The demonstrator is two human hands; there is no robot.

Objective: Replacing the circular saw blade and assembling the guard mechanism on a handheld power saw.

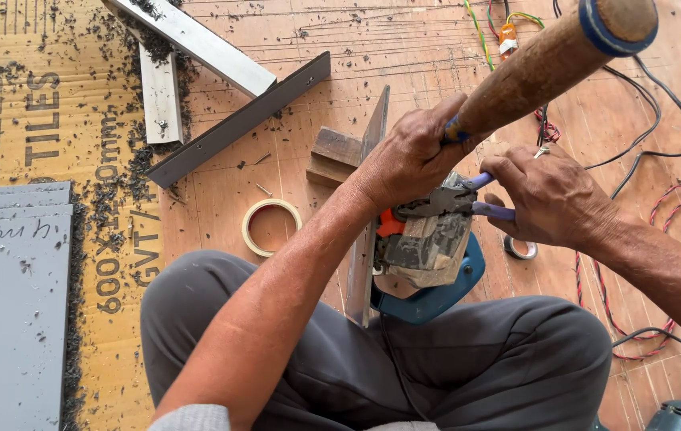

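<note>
Saw [424, 267]: a blue power saw with a flat metal base plate is propped on edge in the lap, between the crossed legs, its body wrapped in grimy tape.
Left hand [412, 156]: it is laid over the top of the saw; the fingers are clenched around the lower end of a wooden handle [548, 64] just above a blue band.
Right hand [552, 199]: the fingers are closed on the purple grips of pliers [444, 199], whose nose is pressed against the saw's top by an orange part.
Handle: thick, round and stiff, with a blue-taped end reaching toward the camera; what head it carries is hidden by the left hand.
Handling: the saw is judged heavy, rigid and awkward, with a thin plate edge that could cut; it is best gripped by the body or steadied between the legs, not by the plate. The pliers' grips look smooth and may slip under force.
Floor [221, 207]: plywood, on which a tape roll [271, 227], a wood block [332, 156], metal strips [237, 120], grey sheets [9, 303] and loose wires [644, 152] lie, with dark shavings on cardboard [5, 88].
</note>
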